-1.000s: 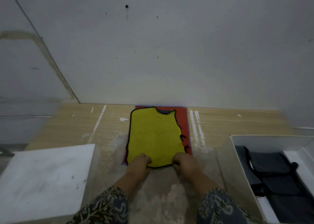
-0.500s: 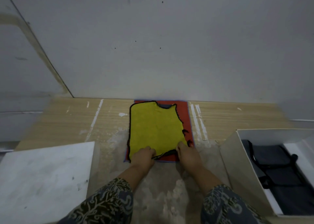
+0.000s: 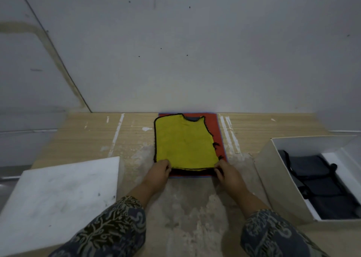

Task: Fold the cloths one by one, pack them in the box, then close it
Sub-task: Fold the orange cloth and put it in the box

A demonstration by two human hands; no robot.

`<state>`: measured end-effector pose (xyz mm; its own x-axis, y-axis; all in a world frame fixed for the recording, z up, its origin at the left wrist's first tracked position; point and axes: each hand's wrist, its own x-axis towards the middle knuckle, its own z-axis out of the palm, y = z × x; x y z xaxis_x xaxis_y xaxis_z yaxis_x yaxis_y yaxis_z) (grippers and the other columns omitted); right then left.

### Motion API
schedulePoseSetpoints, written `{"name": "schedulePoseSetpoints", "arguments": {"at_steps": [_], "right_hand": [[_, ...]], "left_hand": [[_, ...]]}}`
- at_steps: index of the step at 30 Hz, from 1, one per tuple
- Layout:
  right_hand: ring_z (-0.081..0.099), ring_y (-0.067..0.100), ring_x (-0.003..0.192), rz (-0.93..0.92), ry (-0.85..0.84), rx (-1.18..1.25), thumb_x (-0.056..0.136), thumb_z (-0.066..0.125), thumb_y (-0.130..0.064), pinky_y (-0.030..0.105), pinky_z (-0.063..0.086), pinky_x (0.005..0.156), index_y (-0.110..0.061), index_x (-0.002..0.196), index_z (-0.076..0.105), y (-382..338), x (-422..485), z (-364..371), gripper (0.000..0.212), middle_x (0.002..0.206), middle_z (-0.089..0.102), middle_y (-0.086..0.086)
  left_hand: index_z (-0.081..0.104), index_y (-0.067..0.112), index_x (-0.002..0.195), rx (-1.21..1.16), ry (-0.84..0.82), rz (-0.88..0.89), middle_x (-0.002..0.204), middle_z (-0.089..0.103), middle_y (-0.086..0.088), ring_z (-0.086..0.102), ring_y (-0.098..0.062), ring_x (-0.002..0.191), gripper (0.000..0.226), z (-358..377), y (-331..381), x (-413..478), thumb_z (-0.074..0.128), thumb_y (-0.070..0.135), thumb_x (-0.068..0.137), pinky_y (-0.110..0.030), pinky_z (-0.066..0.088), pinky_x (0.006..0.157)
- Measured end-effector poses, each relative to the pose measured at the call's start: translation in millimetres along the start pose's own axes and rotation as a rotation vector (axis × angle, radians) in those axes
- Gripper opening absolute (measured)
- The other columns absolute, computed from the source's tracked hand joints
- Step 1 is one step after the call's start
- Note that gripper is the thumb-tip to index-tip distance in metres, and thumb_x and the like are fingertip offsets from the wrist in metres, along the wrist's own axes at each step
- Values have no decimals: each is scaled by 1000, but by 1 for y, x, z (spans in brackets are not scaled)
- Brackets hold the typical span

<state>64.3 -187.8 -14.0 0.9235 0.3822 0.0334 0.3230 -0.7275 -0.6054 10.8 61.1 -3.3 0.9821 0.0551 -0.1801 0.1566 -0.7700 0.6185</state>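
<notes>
Head view shows left grip (image 3: 158,172) and right grip (image 3: 228,173) closed, pinching near corners of the yellow cloth (image 3: 185,145).

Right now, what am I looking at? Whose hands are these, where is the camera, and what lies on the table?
No machine here: a person works bare-handed, and the one camera sits on their head, looking down. The left hand and right hand each pinch the near edge of a yellow cloth, which lies on a red cloth on the wooden table. To the right stands an open box with dark cloth inside; to the left lies a white board.
</notes>
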Motion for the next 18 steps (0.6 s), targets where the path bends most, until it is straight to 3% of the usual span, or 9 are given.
{"name": "schedulePoseSetpoints", "arguments": {"at_steps": [6,10,13,16,18], "right_hand": [[55,32,79,-179,-77,-220,89,51,-6,40,42,64,-6,89,58,-5,-38,-13,6,88,62,16],[58,33,69,-311,-140,-252,74,42,-13,37,47,60,-9,78,63,-9,-75,-15,21,75,65,14],[53,30,66,-321,-241,-227,64,44,-14,31,36,58,-10,70,58,-12,-109,-17,16,69,59,11],[41,22,68,-302,-351,-147,62,43,-19,31,30,61,-9,69,50,-15,-139,-19,14,71,45,6],[40,20,68,-273,-451,-129,62,43,-22,31,30,60,-13,67,45,-18,-158,-21,10,70,42,4]], "left_hand": [[53,5,118,168,-260,66,123,53,-14,51,-28,111,25,-24,9,-40,44,11,96,-27,37,86],[53,6,127,325,-463,63,132,52,-15,50,-29,119,34,-24,21,-72,47,9,94,-35,40,100],[58,4,124,372,-564,21,126,59,-17,57,-30,112,35,-14,33,-98,53,5,89,-37,46,95],[61,-1,119,372,-677,-38,89,64,-14,60,-21,71,33,-3,44,-123,59,2,86,-32,52,71],[63,-5,112,384,-737,-88,90,61,-10,60,-20,71,29,6,49,-138,64,4,84,-38,54,78]]}}
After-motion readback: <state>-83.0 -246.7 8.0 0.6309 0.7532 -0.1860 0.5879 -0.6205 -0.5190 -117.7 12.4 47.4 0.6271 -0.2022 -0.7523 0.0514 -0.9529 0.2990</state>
